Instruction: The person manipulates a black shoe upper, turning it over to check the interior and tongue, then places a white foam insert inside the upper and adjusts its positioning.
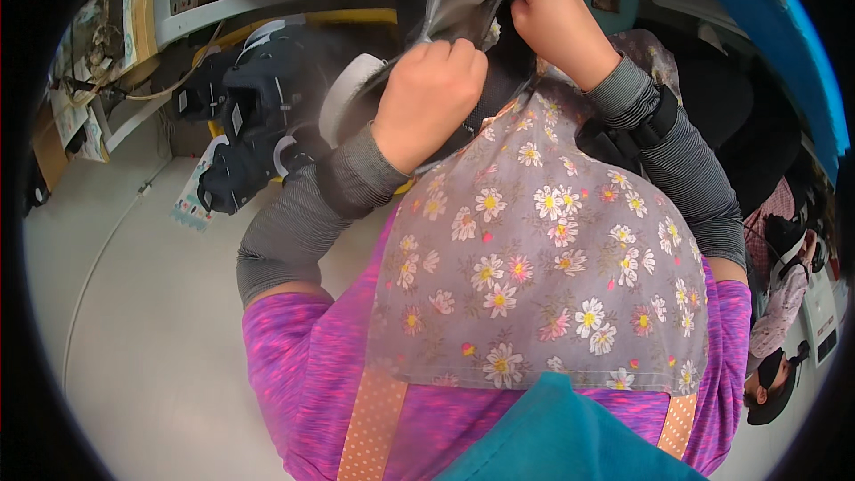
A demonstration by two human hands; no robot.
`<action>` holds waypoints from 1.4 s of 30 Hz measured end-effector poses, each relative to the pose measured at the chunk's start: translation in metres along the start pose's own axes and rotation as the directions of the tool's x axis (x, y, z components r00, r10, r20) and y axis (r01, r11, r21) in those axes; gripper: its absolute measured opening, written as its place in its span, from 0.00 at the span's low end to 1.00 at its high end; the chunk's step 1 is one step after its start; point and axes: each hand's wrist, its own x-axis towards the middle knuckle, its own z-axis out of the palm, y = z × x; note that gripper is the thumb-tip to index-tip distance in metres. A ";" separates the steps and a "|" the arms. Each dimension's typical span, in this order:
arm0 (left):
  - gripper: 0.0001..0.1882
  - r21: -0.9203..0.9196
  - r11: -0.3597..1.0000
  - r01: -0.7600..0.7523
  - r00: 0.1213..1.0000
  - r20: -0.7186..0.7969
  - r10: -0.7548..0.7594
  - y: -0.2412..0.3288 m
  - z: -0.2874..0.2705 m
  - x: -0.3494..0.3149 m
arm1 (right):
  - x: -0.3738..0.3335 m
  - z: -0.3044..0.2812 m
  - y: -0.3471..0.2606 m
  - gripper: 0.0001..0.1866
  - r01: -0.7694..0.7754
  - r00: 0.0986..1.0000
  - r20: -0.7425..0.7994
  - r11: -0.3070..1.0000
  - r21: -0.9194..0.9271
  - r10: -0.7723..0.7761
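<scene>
Both hands are raised at the upper middle, above the apron-covered lap. Between them is what looks like a dark shoe upper (465, 2), its light grey lining turned toward me. My left hand (432, 93) is closed with its fingers curled over the piece's near edge. At its far right edge, my right hand (557, 22) pinches the rim between thumb and fingers. A pale, curved padded edge (349, 93) of a similar dark piece shows just left of my left hand. My fingertips are partly hidden by the folds.
Several dark shoe uppers (254, 98) with white edges are heaped at the left by a yellow-edged frame (352, 16). A cable (102, 249) runs along the pale floor. A blue curved edge (788, 27) borders the upper right. Other people (779, 312) are at the far right.
</scene>
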 end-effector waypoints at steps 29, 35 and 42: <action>0.08 -0.261 0.965 0.007 0.999 0.047 0.006 0.002 0.012 0.028 | 0.004 -0.012 0.026 0.20 0.056 0.994 0.069 0.941 0.333 -0.083; 0.10 -0.279 0.956 0.091 0.984 -0.120 -0.129 -0.017 0.009 0.036 | 0.002 -0.022 0.037 0.17 0.025 0.978 0.191 0.951 0.307 -0.087; 0.05 -0.261 0.930 0.258 0.918 -0.234 -0.321 -0.019 0.010 0.035 | -0.003 -0.034 0.030 0.16 0.162 0.968 0.153 0.963 0.216 -0.197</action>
